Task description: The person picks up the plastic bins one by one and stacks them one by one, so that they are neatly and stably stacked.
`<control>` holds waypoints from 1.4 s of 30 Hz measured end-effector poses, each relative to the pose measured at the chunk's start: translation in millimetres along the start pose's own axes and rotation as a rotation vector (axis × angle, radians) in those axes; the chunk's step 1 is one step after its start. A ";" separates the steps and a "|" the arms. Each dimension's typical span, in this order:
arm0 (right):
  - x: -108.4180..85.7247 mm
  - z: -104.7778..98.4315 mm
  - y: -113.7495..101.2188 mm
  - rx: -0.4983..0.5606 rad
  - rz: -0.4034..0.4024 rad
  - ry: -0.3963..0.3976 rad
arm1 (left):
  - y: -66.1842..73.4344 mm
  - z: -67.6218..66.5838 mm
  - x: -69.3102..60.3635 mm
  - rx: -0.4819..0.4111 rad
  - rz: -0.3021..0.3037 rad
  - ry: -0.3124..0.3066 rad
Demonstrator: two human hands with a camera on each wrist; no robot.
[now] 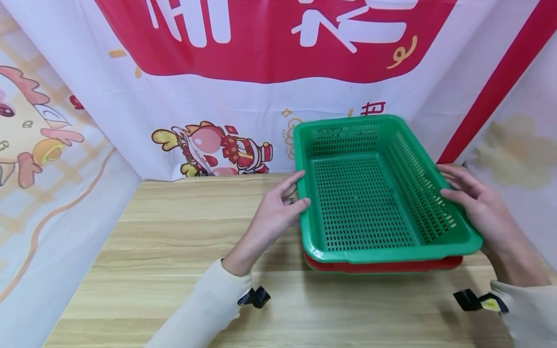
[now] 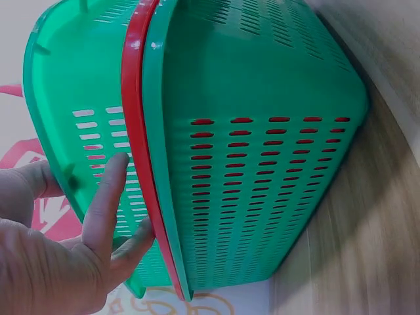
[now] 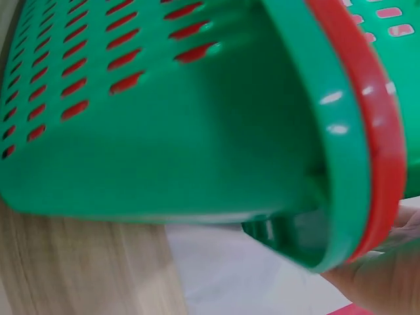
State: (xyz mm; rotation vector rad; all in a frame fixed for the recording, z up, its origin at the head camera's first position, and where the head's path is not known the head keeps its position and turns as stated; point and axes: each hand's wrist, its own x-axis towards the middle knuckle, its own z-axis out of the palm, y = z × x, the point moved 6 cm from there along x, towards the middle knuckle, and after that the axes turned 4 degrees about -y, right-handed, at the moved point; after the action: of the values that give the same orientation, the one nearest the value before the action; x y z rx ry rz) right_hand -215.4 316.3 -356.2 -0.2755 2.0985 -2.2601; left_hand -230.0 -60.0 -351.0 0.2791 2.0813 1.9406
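Observation:
Both hands hold a green plastic basket [image 1: 357,198] with slotted walls, one at each long side. My left hand [image 1: 276,210] has its thumb at the left rim and its fingers against the outer wall. On the opposite side my right hand [image 1: 483,208] grips the right rim, thumb on top; its fingers are partly hidden. Below is a red basket [image 2: 136,98], nested inside another green basket [image 2: 262,157], with its rim showing. In the left wrist view, the upper basket sits raised and tilted over the red rim.
The stack stands on a wood-grain table [image 1: 183,241], toward its right side. Close behind hangs a white and red printed cloth [image 1: 243,96]. Cloth also covers the left side [image 1: 52,193] and the right side [image 1: 518,154].

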 end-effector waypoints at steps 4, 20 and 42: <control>1.2 -2.5 3.2 -0.091 -0.002 0.040 | -2.4 1.3 2.8 0.015 -0.040 -0.015; 0.9 -2.0 12.7 -0.669 0.046 0.076 | -11.4 -2.6 7.7 -0.016 -0.103 0.004; 3.4 -3.8 11.9 -0.752 0.073 0.061 | -15.6 -3.5 5.9 0.116 -0.151 0.035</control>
State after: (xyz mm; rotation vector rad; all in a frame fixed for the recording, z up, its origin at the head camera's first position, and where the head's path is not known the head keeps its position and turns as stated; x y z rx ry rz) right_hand -220.4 318.6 -367.9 -0.1414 2.8418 -1.3588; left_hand -235.9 -62.5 -366.7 0.1094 2.1732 1.7539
